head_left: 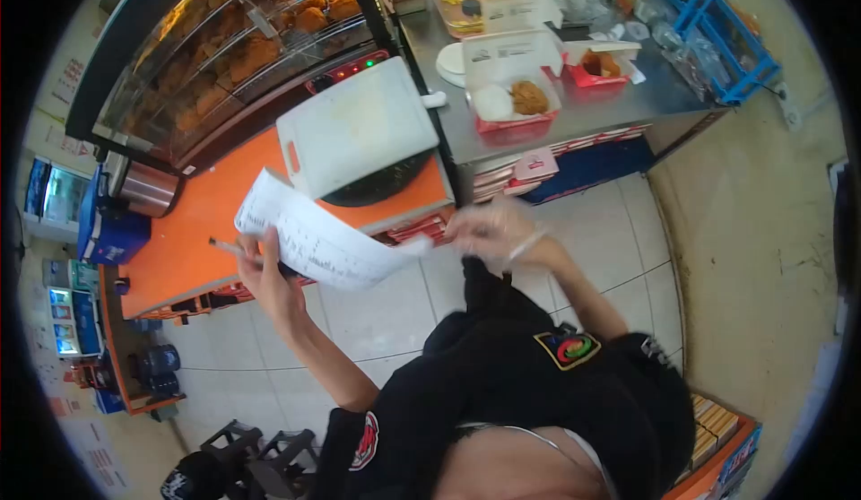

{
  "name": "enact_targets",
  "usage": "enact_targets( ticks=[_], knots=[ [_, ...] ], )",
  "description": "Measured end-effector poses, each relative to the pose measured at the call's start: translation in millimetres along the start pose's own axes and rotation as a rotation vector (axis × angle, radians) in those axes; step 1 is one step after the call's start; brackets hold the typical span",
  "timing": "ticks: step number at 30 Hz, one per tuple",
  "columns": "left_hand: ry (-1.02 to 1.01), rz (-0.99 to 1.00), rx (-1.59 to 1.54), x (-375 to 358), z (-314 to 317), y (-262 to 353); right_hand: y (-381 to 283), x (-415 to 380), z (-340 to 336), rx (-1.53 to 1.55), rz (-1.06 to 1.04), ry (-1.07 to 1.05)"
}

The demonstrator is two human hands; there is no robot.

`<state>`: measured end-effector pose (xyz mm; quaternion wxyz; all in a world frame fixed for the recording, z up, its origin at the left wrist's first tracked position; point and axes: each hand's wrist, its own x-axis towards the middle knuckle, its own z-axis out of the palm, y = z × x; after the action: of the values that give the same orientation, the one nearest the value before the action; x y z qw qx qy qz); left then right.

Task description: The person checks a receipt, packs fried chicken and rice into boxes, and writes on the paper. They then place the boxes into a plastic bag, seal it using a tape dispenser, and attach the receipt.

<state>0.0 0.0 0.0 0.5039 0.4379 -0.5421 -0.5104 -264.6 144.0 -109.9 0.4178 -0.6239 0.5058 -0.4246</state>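
A long white paper slip (314, 240) with lines of dark print or writing curls out in front of me. My left hand (271, 276) is closed on its left part, and a pen (226, 246) sticks out between the same fingers. Past the slip's curled right end is my right hand (502, 231), in a clear plastic glove and smeared by motion, so its fingers are not readable. Behind the slip, a white cutting board (359, 128) with a handle slot lies over a dark round pan (381, 182) on the orange counter (193, 240).
A glass warmer (242, 52) with fried chicken stands at the back left. On the steel table (628, 101) are an open box (516, 123) with rice and fried chicken, a smaller red box (601, 68) and a blue rack (717, 29). Stools (269, 460) stand at lower left.
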Motion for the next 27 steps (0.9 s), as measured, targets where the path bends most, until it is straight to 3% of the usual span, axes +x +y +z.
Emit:
enact_targets(
  ticks=[2, 3, 5, 6, 7, 9, 10, 11, 13, 14, 16, 19, 22, 23, 27],
  knots=[
    [0.046, -0.024, 0.133, -21, -14, 9, 7, 9, -4, 0.181, 0.369, -0.025],
    [0.074, 0.068, -0.114, 60, 57, -63, 31, 97, -116, -0.081, 0.325, 0.000],
    [-0.013, 0.005, 0.012, 66, 76, -67, 6, 140, -120, 0.337, 0.364, 0.072],
    [-0.018, -0.069, 0.015, 72, 99, -63, 16, 161, -111, 0.380, 0.225, 0.020],
    [-0.029, -0.163, 0.026, 81, 120, -62, 14, 176, -106, 0.393, 0.241, 0.025],
    [-0.311, -0.165, 0.016, 106, 133, -88, 1, 193, -102, 0.385, 0.274, 0.022],
    [-0.355, -0.163, -0.057, 119, 148, -90, -1, 202, -106, 0.505, 0.335, 0.199],
    [-0.403, -0.161, -0.138, 129, 169, -89, 3, 205, -113, 0.502, 0.350, 0.220],
    [-0.463, -0.071, -0.286, 137, 222, -74, 14, 209, -137, 0.374, 0.095, 0.648],
    [-0.498, 0.015, -0.282, 142, 245, -79, 17, 208, -150, 0.363, 0.105, 0.676],
    [-0.618, 0.022, -0.248, 148, 279, -88, 22, 201, -178, 0.335, -0.213, 0.977],
    [-0.787, 0.011, -0.295, 146, 336, -85, 24, 172, -233, 0.307, -0.254, 1.069],
    [-0.940, -0.222, -0.392, 146, 391, -77, 32, 139, -288, 0.344, -0.067, 1.095],
    [-0.933, -0.214, -0.389, 146, 410, -80, 35, 131, -307, 0.377, 0.022, 1.113],
    [-0.975, -0.135, -0.494, 146, 504, -98, 65, 109, -395, 0.235, -0.019, 1.130]
  ],
)
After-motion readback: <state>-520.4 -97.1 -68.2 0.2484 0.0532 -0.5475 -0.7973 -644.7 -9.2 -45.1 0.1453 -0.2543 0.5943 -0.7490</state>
